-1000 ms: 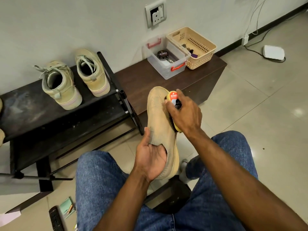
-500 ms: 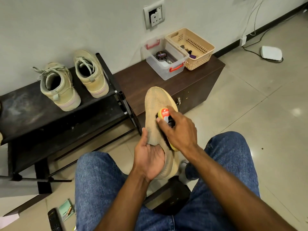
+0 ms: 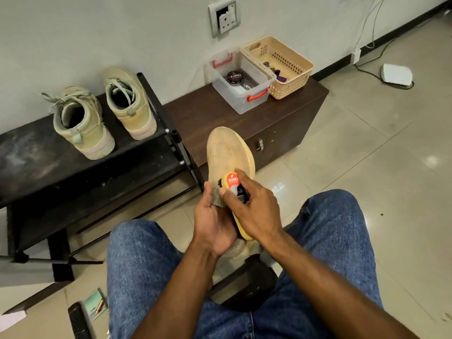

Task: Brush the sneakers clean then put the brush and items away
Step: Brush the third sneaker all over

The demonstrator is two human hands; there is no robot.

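- Nearest, low in the view, two denim-clad knees frame a dark stool seat (image 3: 244, 287); beside the left knee a black remote (image 3: 79, 322) and a small green notepad (image 3: 96, 303) lie on the tiled floor (image 3: 367, 172).
- The left hand (image 3: 215, 228) cups the heel end of a tan knit sneaker (image 3: 227, 152), fingers curled round it from beneath, thumb up its side; the toe points away, toward the cabinet.
- The right hand (image 3: 256, 209) grips a yellow brush (image 3: 236, 192) from above, fingers wrapped over its back, pressing it onto the sneaker's upper near the opening. Its orange label reads "KIWI", part covered by a finger.
- The floor to the right is open tile, bare out to a white device (image 3: 396, 74) with a trailing cord.
- Left, a black shoe rack (image 3: 36, 162) carries a pair of olive high-tops (image 3: 107, 111) on its top shelf, heels toward the front edge.
- Beyond the sneaker's toe, a dark brown cabinet (image 3: 208, 111) stands against the wall. At its back sit a clear box with red handles (image 3: 241, 79), holding a round tin marked "Cherry", and, touching it, a beige basket (image 3: 281, 66).
- A wall socket (image 3: 223, 18) sits above.
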